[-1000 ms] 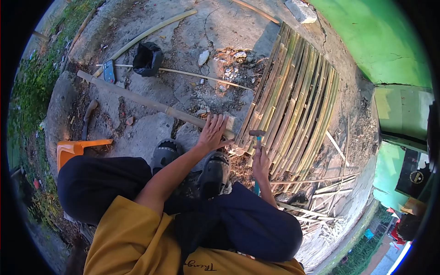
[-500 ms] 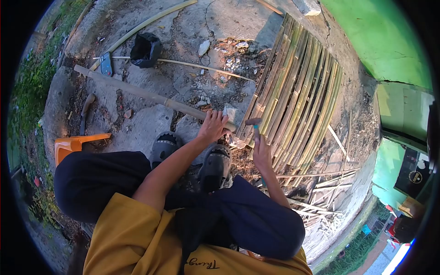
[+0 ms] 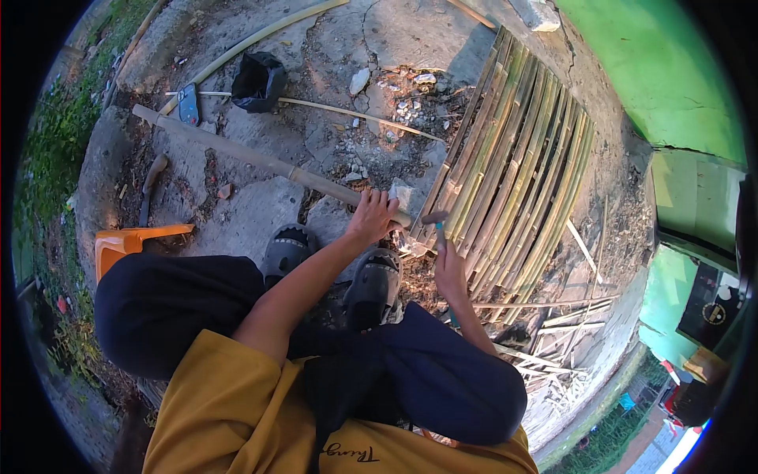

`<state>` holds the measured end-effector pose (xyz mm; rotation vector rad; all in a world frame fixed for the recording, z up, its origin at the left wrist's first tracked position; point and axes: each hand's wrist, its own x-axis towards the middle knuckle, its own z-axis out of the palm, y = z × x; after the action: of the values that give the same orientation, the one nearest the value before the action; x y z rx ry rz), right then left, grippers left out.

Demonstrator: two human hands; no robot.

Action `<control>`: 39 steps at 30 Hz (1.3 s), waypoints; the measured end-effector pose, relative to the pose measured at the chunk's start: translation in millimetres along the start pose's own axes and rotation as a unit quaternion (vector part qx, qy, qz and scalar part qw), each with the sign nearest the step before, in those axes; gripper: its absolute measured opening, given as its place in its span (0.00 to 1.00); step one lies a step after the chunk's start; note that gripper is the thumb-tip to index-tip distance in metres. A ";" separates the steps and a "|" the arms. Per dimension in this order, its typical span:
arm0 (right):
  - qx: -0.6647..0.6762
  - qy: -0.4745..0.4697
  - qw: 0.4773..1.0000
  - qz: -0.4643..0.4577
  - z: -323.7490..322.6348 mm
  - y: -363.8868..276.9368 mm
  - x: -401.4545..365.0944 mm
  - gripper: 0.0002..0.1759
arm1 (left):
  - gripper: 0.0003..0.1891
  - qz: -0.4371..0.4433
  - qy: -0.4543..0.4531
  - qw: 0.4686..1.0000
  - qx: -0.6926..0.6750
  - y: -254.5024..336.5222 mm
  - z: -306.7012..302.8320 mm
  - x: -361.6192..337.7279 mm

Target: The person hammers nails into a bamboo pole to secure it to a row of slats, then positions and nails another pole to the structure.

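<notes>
My left hand (image 3: 374, 215) wraps round a long bamboo pole (image 3: 237, 150) close to its near end. The pole runs from there to the upper left across the ground. In my right hand (image 3: 450, 272) is a hammer (image 3: 435, 218), gripped by its bluish-green handle. Its head is just right of the pole's end, at the lower left edge of a panel of bamboo slats (image 3: 513, 158). The slats lie side by side with narrow gaps between them. Both hands are in front of my feet in dark clogs (image 3: 373, 288).
An orange plastic stool (image 3: 118, 249) and a wooden-handled blade (image 3: 151, 186) are at the left. Farther out lie a black bag (image 3: 258, 82), a phone (image 3: 189, 104) and a curved bamboo strip (image 3: 260, 38). Split bamboo pieces (image 3: 545, 363) litter the lower right, beside the green wall (image 3: 671, 71).
The hammer head has come slightly down and left, nearer the pole's end. My left hand keeps its grip on the pole. The whole view has shifted a little.
</notes>
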<state>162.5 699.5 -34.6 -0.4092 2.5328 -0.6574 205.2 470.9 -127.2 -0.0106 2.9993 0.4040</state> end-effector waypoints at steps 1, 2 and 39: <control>0.002 0.023 1.000 0.002 14.1 16.1 -1.9 0.21 | 0.33 -0.001 0.001 1.000 -0.002 0.7 1.4 -0.6; 0.001 0.024 1.000 0.002 8.6 12.3 -1.9 0.21 | 0.33 -0.002 0.003 1.000 -0.003 0.8 2.3 0.2; 0.078 0.107 0.990 0.043 52.4 1.7 -31.6 0.12 | 0.32 0.002 -0.015 1.000 0.021 2.1 9.4 1.3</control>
<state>216.2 693.8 -63.5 -0.1805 2.6562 -0.9017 204.9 475.5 -135.8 0.0065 2.9773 0.3383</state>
